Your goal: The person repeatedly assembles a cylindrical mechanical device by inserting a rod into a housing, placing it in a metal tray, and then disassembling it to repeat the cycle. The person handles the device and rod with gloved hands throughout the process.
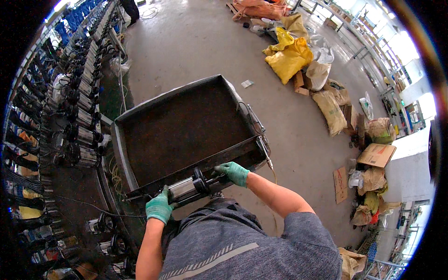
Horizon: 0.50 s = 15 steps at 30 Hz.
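Observation:
A silver cylinder with black ends, like a pump or motor [182,187], lies on its side along the near edge of a dark metal tray [186,164]. My left hand [160,206], in a green glove, is closed around its left end, with the thumb up. Beyond the wide black flange on the right, my right hand [233,173], also gloved in green, closes on a dark part sticking out of that end. The fingertips of the right hand are partly hidden.
Two metal hand tools, one with a hose [264,151], hang at the tray's right rim. On the left, a rack [84,116] holds rows of similar silver and black units. Yellow sacks [289,58] and cardboard boxes [377,155] lie along the right.

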Each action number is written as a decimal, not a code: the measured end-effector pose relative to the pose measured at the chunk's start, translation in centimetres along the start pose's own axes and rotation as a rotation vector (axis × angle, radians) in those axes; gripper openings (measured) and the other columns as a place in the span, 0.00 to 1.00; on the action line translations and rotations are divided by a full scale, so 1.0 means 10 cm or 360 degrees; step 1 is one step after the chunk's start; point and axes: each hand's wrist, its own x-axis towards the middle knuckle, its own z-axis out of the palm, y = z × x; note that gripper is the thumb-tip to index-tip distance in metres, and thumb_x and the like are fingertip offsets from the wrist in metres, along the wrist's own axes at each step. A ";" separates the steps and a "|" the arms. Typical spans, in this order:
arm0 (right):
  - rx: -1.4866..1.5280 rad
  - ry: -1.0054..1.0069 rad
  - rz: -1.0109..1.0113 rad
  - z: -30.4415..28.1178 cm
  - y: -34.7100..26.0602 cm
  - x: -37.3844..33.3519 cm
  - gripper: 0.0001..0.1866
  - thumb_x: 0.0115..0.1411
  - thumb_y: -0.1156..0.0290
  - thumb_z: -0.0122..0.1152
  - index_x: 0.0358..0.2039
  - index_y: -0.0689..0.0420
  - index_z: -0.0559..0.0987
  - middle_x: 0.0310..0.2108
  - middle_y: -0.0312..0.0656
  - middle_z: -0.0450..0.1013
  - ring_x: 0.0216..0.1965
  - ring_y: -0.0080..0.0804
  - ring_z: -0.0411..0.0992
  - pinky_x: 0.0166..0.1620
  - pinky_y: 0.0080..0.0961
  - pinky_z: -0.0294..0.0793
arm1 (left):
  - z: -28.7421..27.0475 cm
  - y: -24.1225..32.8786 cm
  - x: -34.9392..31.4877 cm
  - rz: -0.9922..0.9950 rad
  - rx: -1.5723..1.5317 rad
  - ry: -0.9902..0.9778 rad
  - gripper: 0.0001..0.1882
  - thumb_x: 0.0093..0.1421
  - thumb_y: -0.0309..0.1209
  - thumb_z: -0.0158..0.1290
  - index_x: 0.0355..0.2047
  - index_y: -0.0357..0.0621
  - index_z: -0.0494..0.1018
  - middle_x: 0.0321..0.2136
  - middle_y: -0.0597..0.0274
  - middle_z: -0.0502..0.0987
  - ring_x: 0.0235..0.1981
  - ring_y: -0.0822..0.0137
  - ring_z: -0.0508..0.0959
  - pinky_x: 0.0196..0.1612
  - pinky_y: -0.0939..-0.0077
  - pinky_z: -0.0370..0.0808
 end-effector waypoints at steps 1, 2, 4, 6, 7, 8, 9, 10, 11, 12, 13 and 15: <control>0.0119 -0.0042 0.0054 0.00 -0.03 -0.01 0.22 0.68 0.70 0.57 0.61 0.58 0.74 0.44 0.42 0.81 0.39 0.28 0.79 0.42 0.30 0.83 | 0.01 -0.02 0.00 0.0006 0.0005 0.0008 0.50 0.54 0.49 0.66 0.72 0.50 0.56 0.52 0.51 0.80 0.46 0.48 0.82 0.49 0.55 0.78; 0.0065 -0.0102 0.0004 -0.01 -0.01 0.01 0.22 0.66 0.70 0.59 0.60 0.58 0.75 0.44 0.41 0.81 0.39 0.30 0.80 0.42 0.30 0.83 | 0.02 -0.03 0.00 0.0013 0.0009 0.0016 0.50 0.54 0.49 0.66 0.72 0.50 0.56 0.51 0.50 0.80 0.46 0.48 0.82 0.49 0.55 0.78; -0.0039 -0.0214 -0.0097 -0.05 0.04 0.04 0.22 0.63 0.70 0.62 0.58 0.58 0.77 0.43 0.41 0.81 0.39 0.33 0.80 0.43 0.31 0.83 | 0.01 -0.03 -0.01 0.0017 -0.0014 0.0013 0.50 0.54 0.49 0.66 0.72 0.50 0.56 0.51 0.49 0.80 0.46 0.48 0.82 0.48 0.55 0.78; -0.0161 -0.0233 -0.0315 -0.03 0.10 0.05 0.25 0.59 0.70 0.65 0.58 0.56 0.78 0.43 0.43 0.81 0.40 0.38 0.81 0.44 0.33 0.82 | 0.00 -0.03 -0.02 0.0024 -0.0013 0.0020 0.49 0.55 0.49 0.66 0.72 0.51 0.56 0.50 0.49 0.80 0.45 0.48 0.82 0.48 0.55 0.78; -0.0221 -0.0242 -0.0423 -0.02 0.12 0.05 0.26 0.57 0.71 0.67 0.58 0.55 0.78 0.43 0.44 0.82 0.41 0.41 0.81 0.45 0.34 0.82 | 0.00 -0.03 -0.02 0.0030 -0.0001 0.0028 0.49 0.55 0.49 0.65 0.72 0.51 0.56 0.50 0.49 0.80 0.45 0.48 0.82 0.47 0.55 0.78; -0.0757 -0.0197 -0.0505 -0.03 0.12 0.09 0.26 0.56 0.71 0.67 0.57 0.54 0.78 0.43 0.46 0.82 0.42 0.44 0.81 0.46 0.36 0.81 | 0.00 -0.03 -0.03 0.0036 0.0012 0.0037 0.49 0.55 0.50 0.65 0.73 0.51 0.56 0.49 0.49 0.81 0.44 0.48 0.83 0.47 0.55 0.78; -0.1294 -0.0146 -0.0573 -0.05 0.11 0.13 0.26 0.55 0.71 0.68 0.56 0.53 0.79 0.44 0.48 0.82 0.43 0.47 0.81 0.47 0.38 0.81 | -0.02 -0.03 -0.04 0.0046 -0.0028 0.0029 0.48 0.56 0.50 0.65 0.72 0.51 0.56 0.48 0.48 0.81 0.42 0.47 0.83 0.46 0.55 0.78; -0.1831 -0.0095 -0.0632 -0.03 0.04 0.14 0.26 0.53 0.71 0.68 0.55 0.52 0.79 0.44 0.49 0.81 0.44 0.50 0.81 0.47 0.40 0.80 | -0.06 -0.03 -0.04 0.0052 -0.0067 0.0020 0.48 0.56 0.50 0.64 0.72 0.51 0.57 0.46 0.47 0.82 0.41 0.47 0.83 0.45 0.55 0.79; -0.2291 -0.0250 -0.0280 0.03 -0.07 0.20 0.23 0.55 0.68 0.67 0.52 0.52 0.79 0.45 0.53 0.80 0.46 0.55 0.79 0.48 0.44 0.79 | -0.09 -0.04 -0.05 0.0059 -0.0106 0.0012 0.47 0.56 0.50 0.64 0.72 0.51 0.57 0.45 0.47 0.82 0.40 0.47 0.83 0.45 0.55 0.79; -0.2366 -0.0166 -0.0265 0.08 -0.08 0.17 0.21 0.55 0.68 0.66 0.51 0.52 0.79 0.45 0.52 0.80 0.47 0.56 0.79 0.47 0.45 0.79 | -0.10 -0.06 -0.07 0.0039 -0.0177 0.0049 0.47 0.56 0.51 0.64 0.71 0.50 0.58 0.44 0.46 0.82 0.39 0.46 0.84 0.44 0.54 0.79; -0.2441 -0.0081 -0.0249 0.11 -0.07 0.15 0.20 0.55 0.68 0.66 0.49 0.53 0.79 0.45 0.52 0.80 0.47 0.57 0.78 0.47 0.45 0.79 | -0.12 -0.09 -0.08 0.0018 -0.0247 0.0086 0.46 0.56 0.52 0.64 0.71 0.50 0.58 0.43 0.45 0.82 0.38 0.46 0.84 0.43 0.54 0.79; -0.2508 -0.0037 -0.0215 0.11 -0.06 0.15 0.21 0.58 0.65 0.65 0.52 0.53 0.79 0.47 0.52 0.80 0.48 0.57 0.78 0.47 0.46 0.79 | -0.03 -0.22 -0.08 0.0055 -0.0421 0.0304 0.39 0.58 0.47 0.64 0.66 0.47 0.66 0.38 0.46 0.83 0.36 0.52 0.84 0.42 0.60 0.80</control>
